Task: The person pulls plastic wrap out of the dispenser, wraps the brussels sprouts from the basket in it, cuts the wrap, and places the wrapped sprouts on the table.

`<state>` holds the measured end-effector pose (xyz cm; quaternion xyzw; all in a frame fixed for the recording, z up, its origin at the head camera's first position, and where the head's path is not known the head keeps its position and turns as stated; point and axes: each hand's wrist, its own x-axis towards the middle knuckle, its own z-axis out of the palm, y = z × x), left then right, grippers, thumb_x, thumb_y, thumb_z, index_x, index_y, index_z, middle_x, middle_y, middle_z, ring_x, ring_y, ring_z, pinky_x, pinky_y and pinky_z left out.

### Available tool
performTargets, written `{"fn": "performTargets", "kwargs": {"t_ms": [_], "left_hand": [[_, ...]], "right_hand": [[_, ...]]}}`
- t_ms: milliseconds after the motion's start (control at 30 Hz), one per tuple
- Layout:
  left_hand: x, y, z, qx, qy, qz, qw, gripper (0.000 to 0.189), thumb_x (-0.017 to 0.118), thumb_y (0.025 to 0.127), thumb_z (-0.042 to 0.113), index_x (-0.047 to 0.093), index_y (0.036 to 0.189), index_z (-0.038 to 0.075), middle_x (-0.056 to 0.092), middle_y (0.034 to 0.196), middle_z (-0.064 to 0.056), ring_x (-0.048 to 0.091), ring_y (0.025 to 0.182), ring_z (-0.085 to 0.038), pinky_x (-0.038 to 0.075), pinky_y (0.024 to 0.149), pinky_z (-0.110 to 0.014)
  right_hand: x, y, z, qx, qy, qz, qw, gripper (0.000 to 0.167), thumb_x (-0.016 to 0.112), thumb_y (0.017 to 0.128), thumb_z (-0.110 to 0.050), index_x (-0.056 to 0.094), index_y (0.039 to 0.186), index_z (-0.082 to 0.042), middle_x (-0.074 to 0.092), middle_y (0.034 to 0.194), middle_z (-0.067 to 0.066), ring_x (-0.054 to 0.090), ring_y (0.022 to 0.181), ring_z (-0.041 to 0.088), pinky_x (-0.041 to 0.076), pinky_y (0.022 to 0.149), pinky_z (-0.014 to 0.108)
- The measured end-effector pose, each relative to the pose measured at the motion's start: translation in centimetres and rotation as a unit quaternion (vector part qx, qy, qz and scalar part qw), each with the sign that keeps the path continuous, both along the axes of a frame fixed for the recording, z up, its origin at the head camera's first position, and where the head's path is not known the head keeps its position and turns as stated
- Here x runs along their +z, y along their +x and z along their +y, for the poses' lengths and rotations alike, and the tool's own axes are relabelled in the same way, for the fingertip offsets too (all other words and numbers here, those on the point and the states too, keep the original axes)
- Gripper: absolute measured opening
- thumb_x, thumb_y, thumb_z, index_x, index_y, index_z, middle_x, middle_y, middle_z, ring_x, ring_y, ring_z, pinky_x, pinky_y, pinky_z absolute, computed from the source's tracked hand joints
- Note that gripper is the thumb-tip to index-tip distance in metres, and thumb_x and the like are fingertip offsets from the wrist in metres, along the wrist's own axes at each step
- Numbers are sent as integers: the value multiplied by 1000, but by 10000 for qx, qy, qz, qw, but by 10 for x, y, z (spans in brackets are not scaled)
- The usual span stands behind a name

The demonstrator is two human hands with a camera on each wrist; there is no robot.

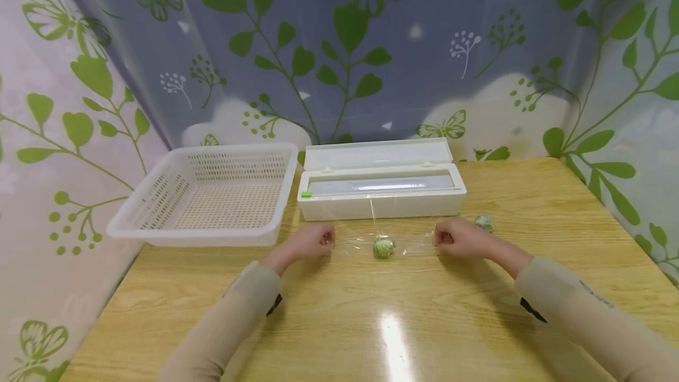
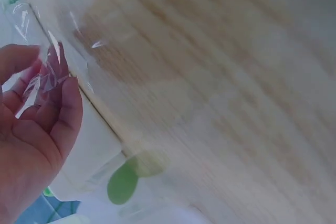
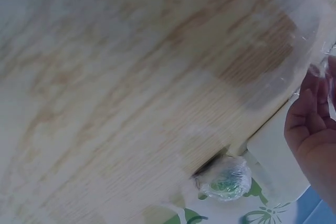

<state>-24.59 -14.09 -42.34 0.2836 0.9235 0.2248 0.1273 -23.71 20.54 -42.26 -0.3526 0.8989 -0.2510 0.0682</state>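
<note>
A small round green-and-white vegetable point(image 1: 384, 247), its exact kind unclear, sits inside clear cling film point(image 1: 411, 244) in front of the long white dispenser box point(image 1: 382, 207). My left hand point(image 1: 310, 241) pinches the film's left end between thumb and fingers, and my right hand point(image 1: 464, 239) pinches the right end. The film stretches between both hands with the vegetable midway. In the left wrist view, crumpled film point(image 2: 48, 80) shows at the fingers. Past my right hand, a second green ball point(image 1: 484, 222) rests on the table; the right wrist view shows it wrapped in film.
The dispenser's lid point(image 1: 379, 154) stands raised at the back, with a film roll point(image 1: 382, 184) inside and a green slider point(image 1: 306, 194) at its left end. A white slatted basket point(image 1: 201, 233) stands on the left of the wooden table point(image 1: 329, 323). Patterned curtains point(image 1: 371, 93) hang behind.
</note>
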Motion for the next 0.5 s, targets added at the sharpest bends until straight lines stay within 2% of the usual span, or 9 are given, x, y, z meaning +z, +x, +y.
{"fn": "performTargets", "kwargs": {"t_ms": [300,500], "left_hand": [[-3,-4,-1,-14,-630,481,9969,14,66,76,3,55,83,4,51,71,0,45,65,-12,43,64,-29],[-1,-3,1,34,-1152,655,9912,11,64,79,7,54,77,8,52,70,1,48,65,-14,43,63,-31]], "right_hand": [[2,-4,2,226,156,-166,9995,15,64,73,5,57,74,-8,50,67,-3,41,60,8,36,53,24],[1,-7,0,11,642,-215,9977,19,59,72,7,53,71,-11,46,64,-6,39,58,8,35,52,25]]}}
